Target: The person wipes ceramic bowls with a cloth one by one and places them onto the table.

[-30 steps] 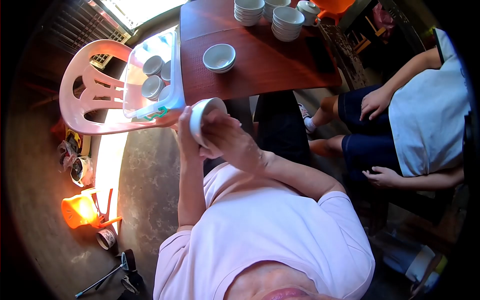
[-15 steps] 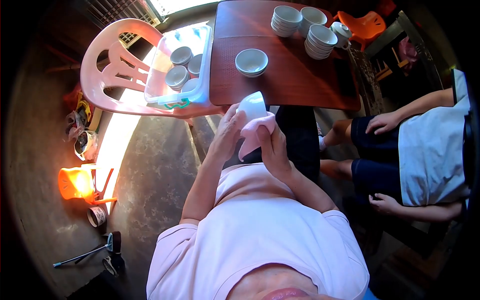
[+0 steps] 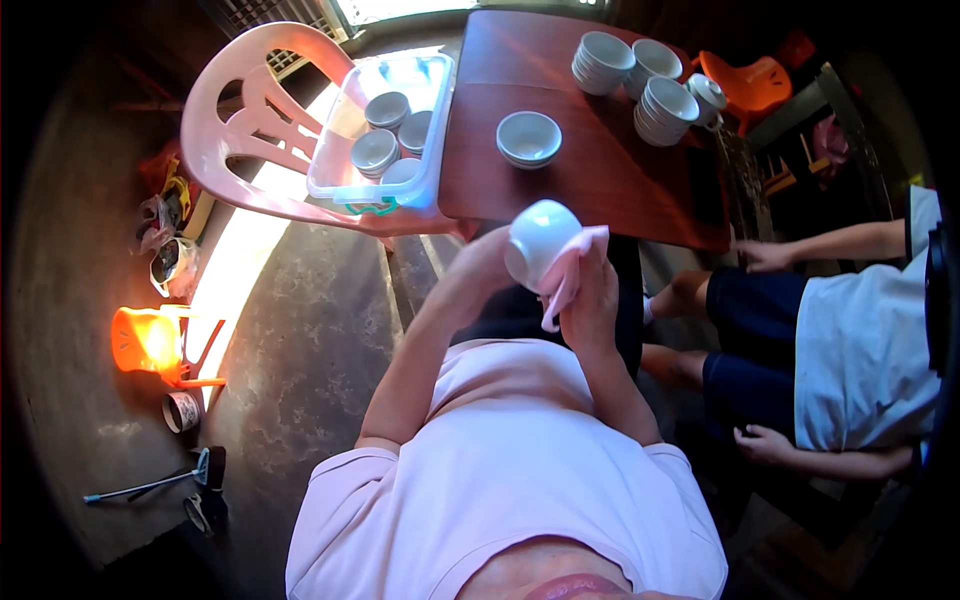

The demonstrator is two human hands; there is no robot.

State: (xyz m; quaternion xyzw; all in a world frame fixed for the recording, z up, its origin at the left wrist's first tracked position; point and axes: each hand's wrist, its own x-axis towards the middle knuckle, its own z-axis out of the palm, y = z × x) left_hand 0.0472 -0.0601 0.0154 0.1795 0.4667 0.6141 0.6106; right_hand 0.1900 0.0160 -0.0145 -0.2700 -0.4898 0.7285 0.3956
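Observation:
A white bowl (image 3: 538,238), tilted on its side, is up in front of my chest near the table's front edge. My left hand (image 3: 482,268) grips it from the left, with most of its fingers hidden behind the bowl. My right hand (image 3: 592,305) is closed on a pink cloth (image 3: 568,275), which it presses to the bowl's right side; a corner of the cloth hangs down. Just beyond, on the table, sits a small stack of bowls (image 3: 528,140).
Stacks of bowls (image 3: 604,65) and a lidded white cup (image 3: 708,95) stand on the brown table (image 3: 490,190). A clear plastic bin (image 3: 330,170) with bowls rests on a pink chair (image 3: 210,130). To the right sits another person (image 3: 860,330). An orange stool (image 3: 150,340) is at left.
The bowl has turned in my hands, showing more of its rounded outside. The cloth has shifted along its right side. The other person's hand has moved from the lap toward the table edge.

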